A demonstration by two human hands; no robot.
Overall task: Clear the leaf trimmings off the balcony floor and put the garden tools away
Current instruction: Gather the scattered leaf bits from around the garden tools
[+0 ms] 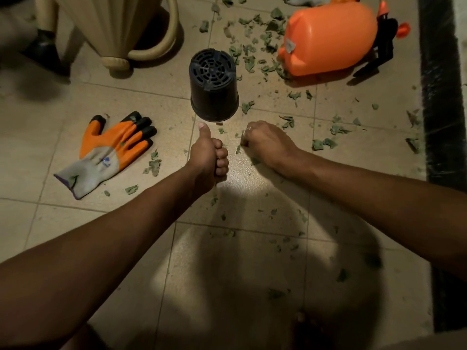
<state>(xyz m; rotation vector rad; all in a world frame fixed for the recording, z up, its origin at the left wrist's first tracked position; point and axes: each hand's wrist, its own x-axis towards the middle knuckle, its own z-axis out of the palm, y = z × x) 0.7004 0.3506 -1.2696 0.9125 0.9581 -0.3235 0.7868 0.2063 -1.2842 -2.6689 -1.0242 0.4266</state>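
Green leaf trimmings (pixel 321 144) litter the beige tiled floor (pixel 126 102) — thickest beside the orange plastic tank (pixel 328 39). Left hand (pixel 208 160) makes a thumb-up fist; right hand (pixel 267 145) curls its fingers onto the tiles, grip hidden.

Left of the left hand (pixel 208 157) lies a glove (pixel 108 154) with an orange palm, black fingertips and a grey cuff that carries a blue mark and a purple hem. Just beyond that hand's thumb, the pot (pixel 213 89) is black, its base a spider-web grid of slots. Beyond the right hand (pixel 265 144), the sprayer (pixel 328 39) is bright orange with black fittings. Dull green leaf trimmings (pixel 323 144) fleck the beige, speckled floor (pixel 141 102), which is crossed by grey grout lines.
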